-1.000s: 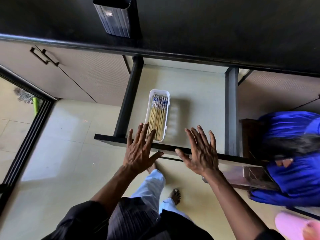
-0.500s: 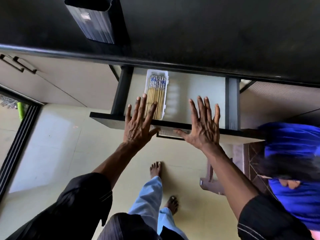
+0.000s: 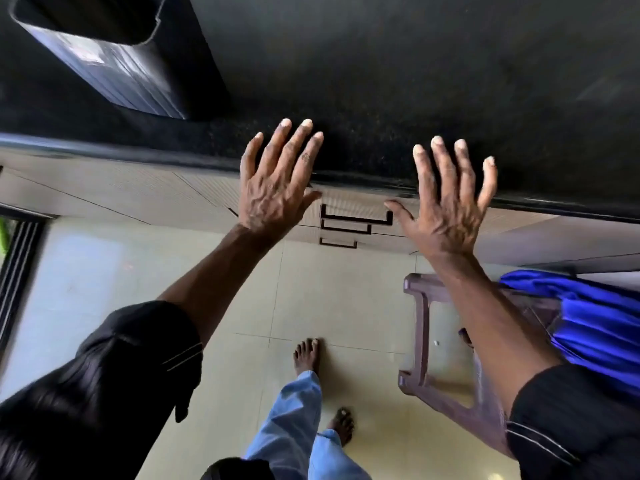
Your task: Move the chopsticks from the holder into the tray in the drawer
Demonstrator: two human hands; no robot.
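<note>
The drawer (image 3: 349, 202) is pushed in flush under the black counter; its dark handle (image 3: 356, 218) shows between my hands. The white tray and the chopsticks are hidden inside it. The dark ribbed chopstick holder (image 3: 114, 64) stands on the counter at the upper left, and I see nothing in its mouth. My left hand (image 3: 277, 181) and my right hand (image 3: 450, 202) are both held flat with fingers spread, in front of the drawer front and the counter edge, holding nothing.
The black counter (image 3: 415, 81) fills the top of the view. A brown plastic stool (image 3: 446, 348) stands on the tiled floor at the right, next to blue cloth (image 3: 595, 327). Two more drawer handles (image 3: 343, 233) lie below. A dark door frame (image 3: 17, 268) runs at the left.
The drawer has slid fully in, taking the tray with the chopsticks out of sight. Both flat hands followed it forward to the counter edge, and the view has moved closer.
</note>
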